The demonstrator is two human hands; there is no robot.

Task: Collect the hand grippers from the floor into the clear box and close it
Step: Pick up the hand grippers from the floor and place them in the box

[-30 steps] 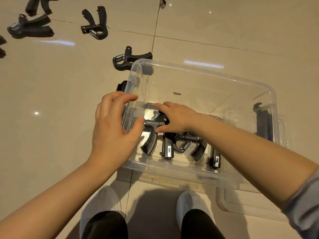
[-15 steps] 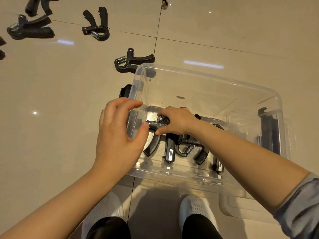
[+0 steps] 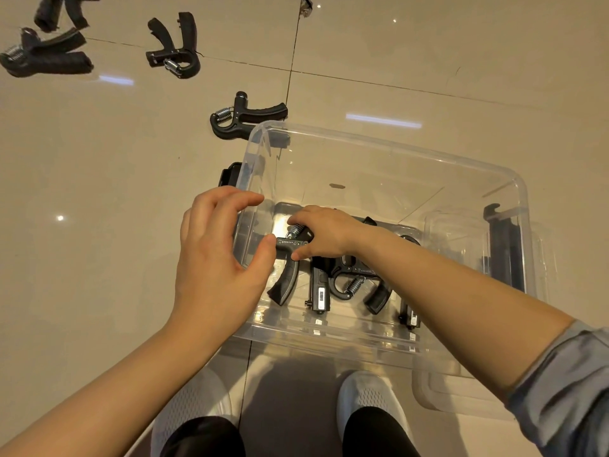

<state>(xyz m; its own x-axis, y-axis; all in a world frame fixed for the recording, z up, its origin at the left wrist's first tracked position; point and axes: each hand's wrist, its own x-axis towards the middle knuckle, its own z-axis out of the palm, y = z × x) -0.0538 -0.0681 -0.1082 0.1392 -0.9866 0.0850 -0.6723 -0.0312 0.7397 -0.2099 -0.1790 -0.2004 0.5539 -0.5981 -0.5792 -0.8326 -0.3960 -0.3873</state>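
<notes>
Gripping a hand gripper inside the clear box, the right hand was kept clamped as before; the left hand stayed spread at the wall beside it. 4 grippers were left on the floor beyond.

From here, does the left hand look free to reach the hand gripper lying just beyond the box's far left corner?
Probably yes. The left hand is open at the clear box rim, holding nothing, and only bare floor lies between it and that hand gripper.
</notes>
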